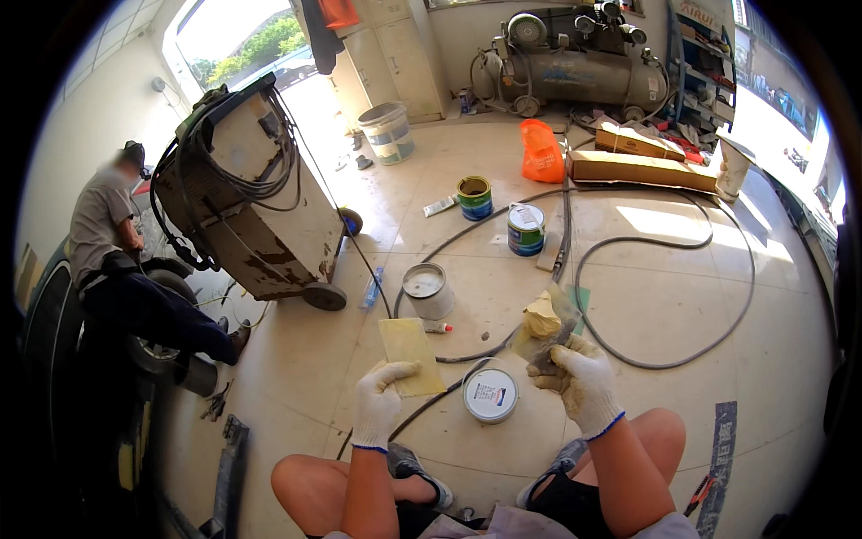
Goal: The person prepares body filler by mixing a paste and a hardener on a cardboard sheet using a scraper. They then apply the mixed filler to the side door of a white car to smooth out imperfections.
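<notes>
My left hand (pixel 379 404), in a white knit glove, pinches the lower edge of a flat, yellowish, translucent plastic spreader (pixel 409 346). In my gloved right hand (pixel 585 388) is a smeared, partly see-through spreader (pixel 566 328) with a lump of cream-coloured putty (pixel 540 318) on it. The two spreaders are apart. Between my hands, on the floor, stands a can with a white lid (pixel 490 395). Farther off is a grey-white tin (pixel 429 295), with a small red-capped tube (pixel 438 328) close by. Behind the right spreader shows a green sheet (pixel 579 304).
Black hose (pixel 628 364) loops across the tiled floor. Two paint cans (pixel 475 199) (pixel 526 232), an orange bag (pixel 541 153) and long cardboard boxes (pixel 639 169) lie beyond. A wheeled machine (pixel 260 198) stands left, near a bent-over person (pixel 112 216). An air compressor (pixel 575 76) is at the back.
</notes>
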{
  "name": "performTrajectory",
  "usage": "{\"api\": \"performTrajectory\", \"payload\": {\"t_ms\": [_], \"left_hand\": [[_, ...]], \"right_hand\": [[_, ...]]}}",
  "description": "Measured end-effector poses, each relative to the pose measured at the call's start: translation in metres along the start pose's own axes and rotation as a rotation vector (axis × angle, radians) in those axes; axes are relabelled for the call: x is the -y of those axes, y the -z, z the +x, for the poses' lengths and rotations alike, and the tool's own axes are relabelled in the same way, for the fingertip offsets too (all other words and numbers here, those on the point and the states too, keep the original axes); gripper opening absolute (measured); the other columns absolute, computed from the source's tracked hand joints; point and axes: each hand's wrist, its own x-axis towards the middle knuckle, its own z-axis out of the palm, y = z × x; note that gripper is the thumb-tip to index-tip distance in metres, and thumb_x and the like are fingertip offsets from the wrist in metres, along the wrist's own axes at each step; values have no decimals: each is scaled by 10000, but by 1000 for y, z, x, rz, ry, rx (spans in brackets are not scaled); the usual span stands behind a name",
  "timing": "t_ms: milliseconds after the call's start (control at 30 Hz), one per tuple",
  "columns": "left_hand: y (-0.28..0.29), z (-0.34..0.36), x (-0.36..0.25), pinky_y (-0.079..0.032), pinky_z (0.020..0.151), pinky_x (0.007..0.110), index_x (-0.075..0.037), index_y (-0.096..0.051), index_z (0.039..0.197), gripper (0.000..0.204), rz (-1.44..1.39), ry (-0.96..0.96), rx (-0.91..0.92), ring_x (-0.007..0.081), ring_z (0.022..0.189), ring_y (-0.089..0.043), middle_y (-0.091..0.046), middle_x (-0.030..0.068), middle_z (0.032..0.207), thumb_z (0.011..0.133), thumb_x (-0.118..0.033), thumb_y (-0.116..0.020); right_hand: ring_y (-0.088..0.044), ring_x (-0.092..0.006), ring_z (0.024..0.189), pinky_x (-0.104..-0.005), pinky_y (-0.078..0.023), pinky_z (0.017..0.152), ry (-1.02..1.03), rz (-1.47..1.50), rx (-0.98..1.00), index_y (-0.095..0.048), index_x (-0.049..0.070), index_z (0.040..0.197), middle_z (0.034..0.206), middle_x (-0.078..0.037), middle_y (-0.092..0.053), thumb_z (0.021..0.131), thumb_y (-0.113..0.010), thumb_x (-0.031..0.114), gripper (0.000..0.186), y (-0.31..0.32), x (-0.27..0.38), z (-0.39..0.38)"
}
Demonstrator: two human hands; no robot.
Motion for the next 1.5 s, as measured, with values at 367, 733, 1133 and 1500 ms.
{"api": "performTrajectory", "payload": {"t_ms": [367, 733, 1133, 1500], "left_hand": [[-25, -4, -24, -574, 1052, 478, 115, -424, 1558, 734, -1211, 106, 270, 404, 1323, -612, -536, 276, 1536, 905, -108, -672], [-46, -2, -28, -628, 978, 398, 23, -458, 1554, 594, -765, 75, -216, 288, 1133, -724, -610, 233, 1440, 977, 57, -594], [-107, -2, -9, -643, 930, 487, -24, -514, 1430, 442, -1081, 669, -203, 317, 1142, -725, -660, 187, 1334, 1090, -307, -501], [-128, 6, -11, -584, 1058, 483, 8, -440, 1470, 460, -1264, 643, -306, 326, 1252, -665, -626, 195, 1371, 1114, -282, -416]], "right_hand": [[-763, -260, 895, -335, -675, 699, 19, -32, -13, -621, -78, 1289, 1091, -193, -734, 998, -558, 34, 318, 8, 3, 3], [-768, -242, 849, -302, -647, 637, 36, -130, -18, -640, -43, 1252, 1046, -162, -743, 1001, -563, 31, 273, 4, -5, 4], [-716, -162, 937, -305, -615, 739, 248, -325, 33, -612, -26, 1356, 1162, -100, -742, 932, -620, -21, 424, -16, -36, 7], [-729, -367, 992, -416, -596, 871, 825, -1148, 124, -668, 86, 1358, 1150, -154, -736, 851, -713, 1, 516, -17, -57, -2]]}}
